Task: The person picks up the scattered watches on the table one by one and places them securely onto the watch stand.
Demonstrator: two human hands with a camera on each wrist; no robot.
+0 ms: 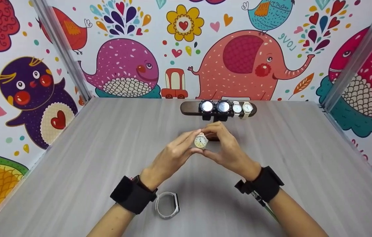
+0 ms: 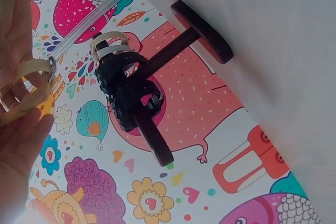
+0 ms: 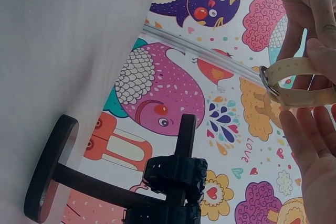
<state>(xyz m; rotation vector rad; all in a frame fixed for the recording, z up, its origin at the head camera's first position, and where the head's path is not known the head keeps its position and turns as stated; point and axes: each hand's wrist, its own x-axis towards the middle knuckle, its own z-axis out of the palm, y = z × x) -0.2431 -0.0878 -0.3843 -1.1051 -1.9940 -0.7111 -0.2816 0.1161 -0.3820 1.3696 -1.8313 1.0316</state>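
A small wristwatch with a pale dial is up in front of me, between my two hands. My left hand pinches it from the left, thumb below and fingers above. From the right, my right hand grips it too, with its thumb at the lower side. The cream strap forms a closed loop with a metal buckle in the right wrist view. The left wrist view shows the strap between fingers at its left edge.
Behind the hands stands a dark wooden watch stand. Two black watches and two light-strapped watches hang on its bar. A white wristband stands on the grey table near my left wrist. Patterned walls border the table.
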